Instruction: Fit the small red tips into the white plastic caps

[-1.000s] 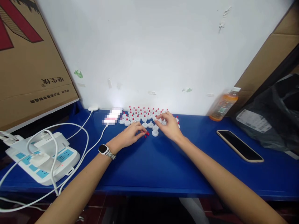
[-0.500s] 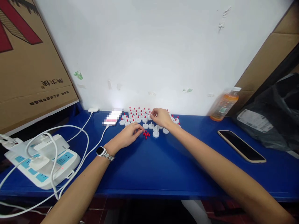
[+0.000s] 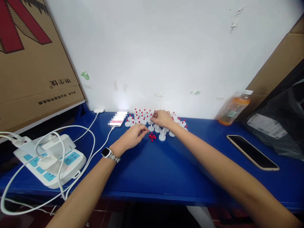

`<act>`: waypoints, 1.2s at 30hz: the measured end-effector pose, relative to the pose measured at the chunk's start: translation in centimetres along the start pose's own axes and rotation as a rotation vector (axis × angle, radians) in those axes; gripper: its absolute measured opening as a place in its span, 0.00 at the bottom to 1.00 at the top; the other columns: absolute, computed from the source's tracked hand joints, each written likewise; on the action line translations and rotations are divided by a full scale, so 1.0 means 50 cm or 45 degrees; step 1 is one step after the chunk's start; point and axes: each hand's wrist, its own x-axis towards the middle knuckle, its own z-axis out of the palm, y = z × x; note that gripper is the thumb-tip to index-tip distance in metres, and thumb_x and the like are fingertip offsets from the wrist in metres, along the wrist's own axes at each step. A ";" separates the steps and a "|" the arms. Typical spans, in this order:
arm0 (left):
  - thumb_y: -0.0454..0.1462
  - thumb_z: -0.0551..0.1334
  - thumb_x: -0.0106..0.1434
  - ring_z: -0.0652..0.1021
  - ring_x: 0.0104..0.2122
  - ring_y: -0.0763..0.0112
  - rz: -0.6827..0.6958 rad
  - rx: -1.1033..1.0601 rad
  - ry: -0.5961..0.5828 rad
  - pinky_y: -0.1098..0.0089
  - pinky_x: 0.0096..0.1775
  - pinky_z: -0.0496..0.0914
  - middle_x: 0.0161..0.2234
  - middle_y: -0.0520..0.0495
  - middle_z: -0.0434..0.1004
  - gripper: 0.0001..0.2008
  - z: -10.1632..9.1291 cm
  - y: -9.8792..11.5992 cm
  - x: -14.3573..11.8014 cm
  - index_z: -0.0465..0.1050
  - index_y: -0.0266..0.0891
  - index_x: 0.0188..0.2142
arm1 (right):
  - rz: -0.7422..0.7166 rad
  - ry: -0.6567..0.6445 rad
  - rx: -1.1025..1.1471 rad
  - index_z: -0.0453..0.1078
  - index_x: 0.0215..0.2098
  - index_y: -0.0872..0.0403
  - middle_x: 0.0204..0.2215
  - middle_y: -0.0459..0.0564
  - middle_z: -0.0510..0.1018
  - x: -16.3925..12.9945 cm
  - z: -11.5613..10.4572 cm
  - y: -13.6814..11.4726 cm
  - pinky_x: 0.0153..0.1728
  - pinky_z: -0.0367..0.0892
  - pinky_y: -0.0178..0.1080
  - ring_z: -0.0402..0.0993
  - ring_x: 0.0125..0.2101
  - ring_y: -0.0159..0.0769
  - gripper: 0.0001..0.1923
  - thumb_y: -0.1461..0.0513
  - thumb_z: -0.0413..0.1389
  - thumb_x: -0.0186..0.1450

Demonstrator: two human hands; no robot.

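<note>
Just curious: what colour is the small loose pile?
The pile is red, best in head view.

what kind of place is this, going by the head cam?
Probably a makeshift workbench, though a home or a small workshop I can't tell: a blue table against a marked white wall, a loaded power strip, and many small white pieces, many red-tipped.

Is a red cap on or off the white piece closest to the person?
Off. That white piece shows no red, only white on top; red caps lie in a pile beside it.
</note>
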 end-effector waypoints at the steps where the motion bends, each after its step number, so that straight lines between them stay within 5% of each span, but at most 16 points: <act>1: 0.39 0.54 0.70 0.74 0.35 0.66 0.000 0.003 -0.001 0.66 0.38 0.67 0.36 0.46 0.77 0.13 0.000 0.000 0.000 0.77 0.40 0.40 | -0.004 0.007 -0.013 0.78 0.38 0.52 0.37 0.53 0.83 0.005 0.003 -0.004 0.52 0.56 0.48 0.75 0.44 0.46 0.11 0.56 0.59 0.61; 6: 0.40 0.54 0.71 0.74 0.34 0.66 -0.012 0.017 0.006 0.66 0.38 0.67 0.36 0.47 0.77 0.13 0.002 -0.005 -0.001 0.76 0.40 0.40 | -0.012 0.028 -0.027 0.78 0.33 0.52 0.35 0.53 0.82 0.016 0.007 -0.019 0.52 0.56 0.50 0.74 0.45 0.47 0.08 0.61 0.56 0.62; 11: 0.41 0.53 0.72 0.73 0.32 0.68 -0.033 0.010 0.181 0.66 0.36 0.66 0.36 0.48 0.75 0.12 -0.007 0.010 -0.001 0.73 0.40 0.40 | -0.185 0.322 0.323 0.72 0.40 0.53 0.42 0.52 0.81 -0.040 -0.026 -0.011 0.44 0.63 0.44 0.74 0.42 0.43 0.09 0.61 0.51 0.66; 15: 0.44 0.53 0.72 0.72 0.32 0.69 -0.014 -0.055 0.326 0.67 0.34 0.64 0.34 0.49 0.74 0.12 -0.003 0.039 0.000 0.69 0.40 0.39 | -0.381 0.247 0.652 0.67 0.46 0.51 0.38 0.49 0.80 -0.128 -0.046 -0.003 0.34 0.65 0.37 0.74 0.31 0.35 0.11 0.63 0.47 0.68; 20: 0.46 0.53 0.73 0.72 0.31 0.69 0.024 -0.087 0.234 0.67 0.34 0.65 0.34 0.50 0.73 0.12 0.021 0.064 0.000 0.66 0.41 0.39 | -0.440 0.202 0.771 0.63 0.54 0.50 0.39 0.47 0.81 -0.197 -0.038 -0.011 0.35 0.65 0.36 0.73 0.30 0.33 0.19 0.65 0.53 0.64; 29: 0.39 0.44 0.75 0.73 0.36 0.64 0.198 0.254 0.217 0.64 0.39 0.67 0.37 0.45 0.71 0.12 0.037 0.072 0.005 0.63 0.40 0.39 | -0.523 0.236 0.621 0.64 0.53 0.51 0.45 0.52 0.78 -0.210 -0.038 -0.020 0.47 0.67 0.39 0.75 0.45 0.38 0.19 0.68 0.51 0.64; 36: 0.41 0.45 0.75 0.69 0.26 0.70 -0.001 0.003 0.375 0.68 0.31 0.60 0.26 0.51 0.68 0.17 0.063 0.086 0.017 0.62 0.41 0.31 | -0.523 0.372 0.483 0.66 0.45 0.52 0.43 0.54 0.76 -0.205 -0.037 -0.016 0.47 0.67 0.41 0.73 0.45 0.40 0.11 0.69 0.51 0.65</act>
